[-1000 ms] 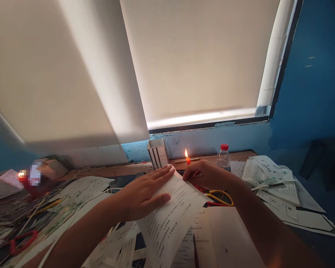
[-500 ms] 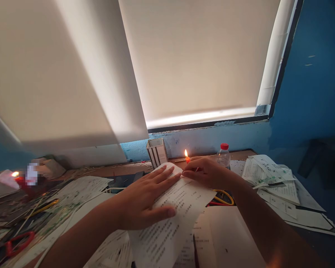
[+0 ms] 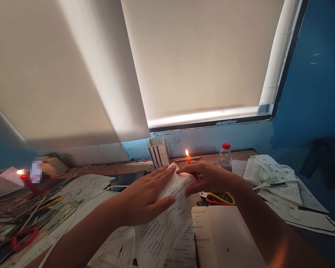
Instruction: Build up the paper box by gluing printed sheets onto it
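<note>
A sheet of printed paper (image 3: 159,232) rises in front of me, its right side bent and curling over. My left hand (image 3: 145,199) lies flat on it, fingers stretched out together and thumb apart. At the upper right of the sheet is my right hand (image 3: 209,176), its fingers bent around the curled edge and its forefinger close to the left fingertips. Just behind the right hand burns a red candle (image 3: 189,159), its lower part mostly covered by that hand. Yellow-and-red handled pliers (image 3: 220,198) lie under the right wrist.
Beyond the left hand stands an open box (image 3: 158,153). A red-capped bottle (image 3: 225,158) is behind the right hand, with piled papers (image 3: 273,178) farther right. At left are another lit candle (image 3: 20,172), red-handled scissors (image 3: 24,238) and a white cable (image 3: 80,206).
The sheet's right side has curled up and inward, uncovering more of the pliers. My right hand's thumb has come down along the edge. The view has shifted slightly.
</note>
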`<action>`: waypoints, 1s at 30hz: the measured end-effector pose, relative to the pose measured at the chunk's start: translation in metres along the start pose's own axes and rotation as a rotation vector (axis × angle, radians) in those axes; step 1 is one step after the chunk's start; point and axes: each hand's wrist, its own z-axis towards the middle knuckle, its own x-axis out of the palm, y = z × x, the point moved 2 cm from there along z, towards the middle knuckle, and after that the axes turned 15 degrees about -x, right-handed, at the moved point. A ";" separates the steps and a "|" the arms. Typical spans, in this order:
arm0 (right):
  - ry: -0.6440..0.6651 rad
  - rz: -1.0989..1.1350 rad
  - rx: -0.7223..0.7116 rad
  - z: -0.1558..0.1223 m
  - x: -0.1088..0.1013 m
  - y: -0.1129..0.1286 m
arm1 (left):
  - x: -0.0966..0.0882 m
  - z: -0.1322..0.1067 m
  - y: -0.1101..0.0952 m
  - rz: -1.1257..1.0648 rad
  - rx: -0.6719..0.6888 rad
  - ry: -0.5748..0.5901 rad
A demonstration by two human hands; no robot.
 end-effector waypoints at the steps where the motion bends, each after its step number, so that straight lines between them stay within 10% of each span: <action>1: 0.002 0.000 -0.008 0.001 0.000 0.000 | 0.000 -0.001 0.000 -0.006 0.002 -0.004; 9: -0.261 -0.279 0.035 0.011 0.005 0.016 | 0.003 -0.001 0.003 -0.037 0.027 -0.053; 30: 0.003 -0.231 -0.038 0.023 0.028 0.024 | 0.028 -0.016 0.005 -0.312 -0.146 -0.445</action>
